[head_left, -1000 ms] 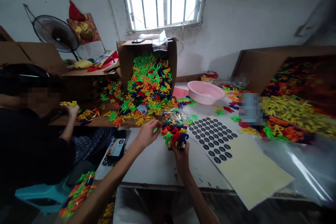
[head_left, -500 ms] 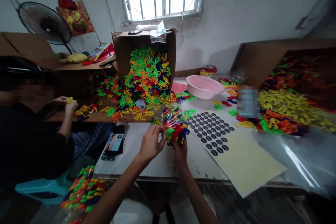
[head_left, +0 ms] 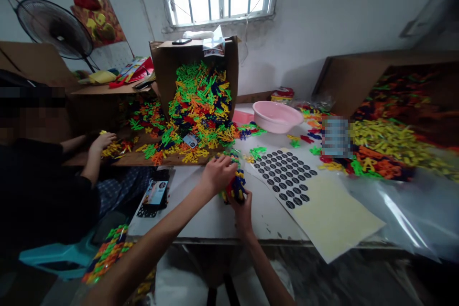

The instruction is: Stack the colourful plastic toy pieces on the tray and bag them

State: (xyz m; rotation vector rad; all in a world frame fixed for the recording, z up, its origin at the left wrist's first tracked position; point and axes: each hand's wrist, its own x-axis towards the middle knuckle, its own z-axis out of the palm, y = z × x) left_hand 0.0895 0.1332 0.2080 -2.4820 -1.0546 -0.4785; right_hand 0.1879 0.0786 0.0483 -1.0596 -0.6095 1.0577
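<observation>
A clear bag of small colourful plastic figures (head_left: 238, 184) is between my hands over the white table. My left hand (head_left: 219, 173) lies across its upper left side, fingers curled over it and hiding much of the bag. From below, my right hand (head_left: 243, 211) grips the near end, its thumb up along the right side. To the right of the bag lies a sheet of round black stickers (head_left: 287, 177), partly peeled down to bare backing. Left of my hands, printed cards (head_left: 156, 193) rest on a dark perforated piece.
An open carton (head_left: 232, 81) spills figures at the back. Near it stands a pink basin (head_left: 278, 117). Figures pile up (head_left: 390, 146) at right beside clear plastic (head_left: 405, 220). A co-worker (head_left: 46, 177) sits at left, one hand (head_left: 102, 142) by loose figures. Filled bags (head_left: 109, 253) lie below the table's left edge.
My left hand has moved from the bag's left edge to over its upper side. The bag has turned and shows a narrower side. The co-worker's hand has moved right to the loose figures.
</observation>
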